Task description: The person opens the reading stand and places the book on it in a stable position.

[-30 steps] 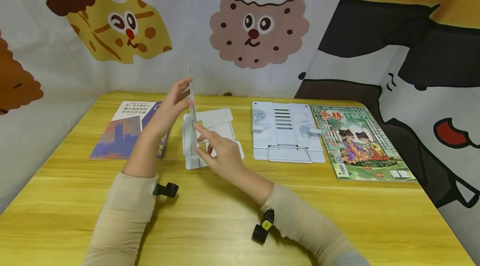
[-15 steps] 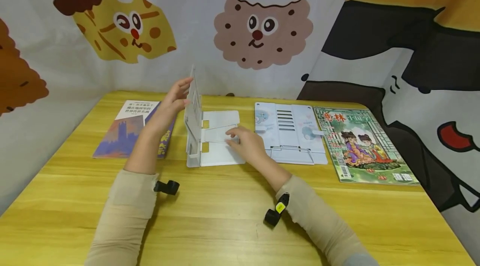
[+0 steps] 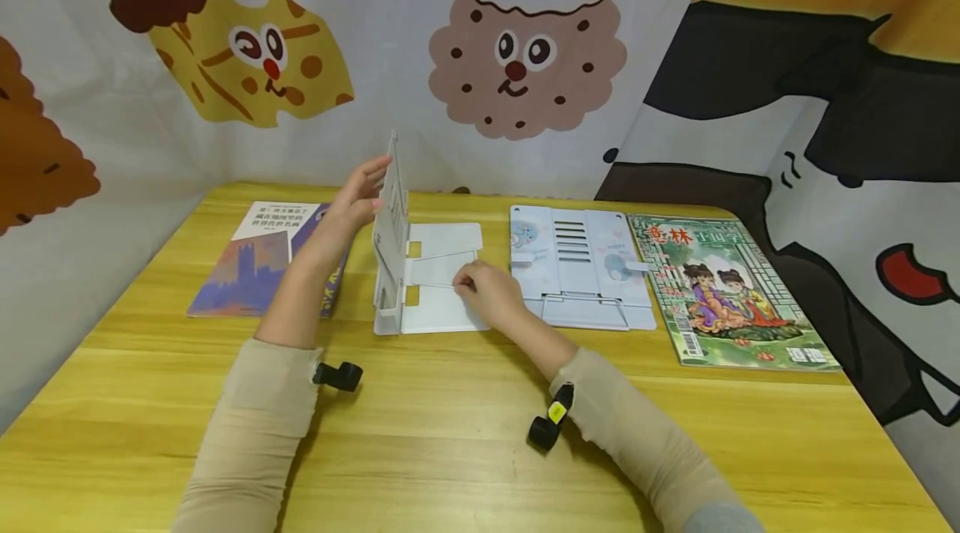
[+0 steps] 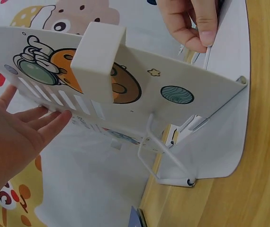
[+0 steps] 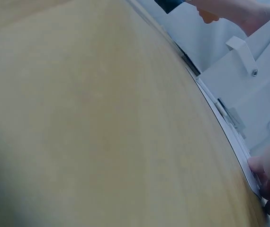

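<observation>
A white metal book stand [image 3: 442, 316] is unfolded in front of me, its base flat on the table and its back panel [image 3: 392, 224] standing nearly upright. Cartoon planets decorate the panel [image 4: 144, 85] in the left wrist view, above a wire page rest [image 4: 170, 158]. My left hand [image 3: 358, 198] supports the panel's outer face, fingers extended along its slots. Down at the base, my right hand [image 3: 491, 293] has its fingers curled, thumb and fingertips pinching the end of the narrow middle flap [image 3: 438, 269]. Part of that flap is hidden behind the fingers.
To the right lies a second, folded book stand [image 3: 532, 274] with blue prints, beside a green magazine [image 3: 727, 299]. A purple book [image 3: 240, 274] lies left, partly behind the left forearm. A printed curtain [image 3: 390, 82] hangs behind the wooden table [image 3: 420, 433].
My right hand has gone from the panel's lower edge to the base flap on the right, and its fingers have closed there. The panel has swung left, opening away from the base.
</observation>
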A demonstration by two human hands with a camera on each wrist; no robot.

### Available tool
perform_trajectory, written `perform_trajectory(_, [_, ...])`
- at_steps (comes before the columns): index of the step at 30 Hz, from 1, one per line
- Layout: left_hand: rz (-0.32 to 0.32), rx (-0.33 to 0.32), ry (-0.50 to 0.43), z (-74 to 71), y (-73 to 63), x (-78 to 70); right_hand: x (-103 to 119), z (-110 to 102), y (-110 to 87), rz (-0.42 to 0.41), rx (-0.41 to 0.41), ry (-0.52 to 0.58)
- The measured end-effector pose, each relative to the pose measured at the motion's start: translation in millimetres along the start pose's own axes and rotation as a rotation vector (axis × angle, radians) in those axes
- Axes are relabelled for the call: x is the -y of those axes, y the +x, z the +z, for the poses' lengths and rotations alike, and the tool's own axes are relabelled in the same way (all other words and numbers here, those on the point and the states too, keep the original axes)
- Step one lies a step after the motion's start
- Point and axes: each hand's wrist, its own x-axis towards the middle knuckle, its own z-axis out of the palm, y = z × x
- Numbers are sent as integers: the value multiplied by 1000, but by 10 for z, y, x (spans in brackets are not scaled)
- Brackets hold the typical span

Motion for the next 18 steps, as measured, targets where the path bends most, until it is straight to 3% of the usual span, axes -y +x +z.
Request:
perform_trajectory(9, [-8, 0, -15, 57, 38, 23, -39, 27, 14, 24, -2, 15])
perform_trajectory(18, [13, 0, -28, 123, 79, 37, -115, 37, -15, 51, -46, 202])
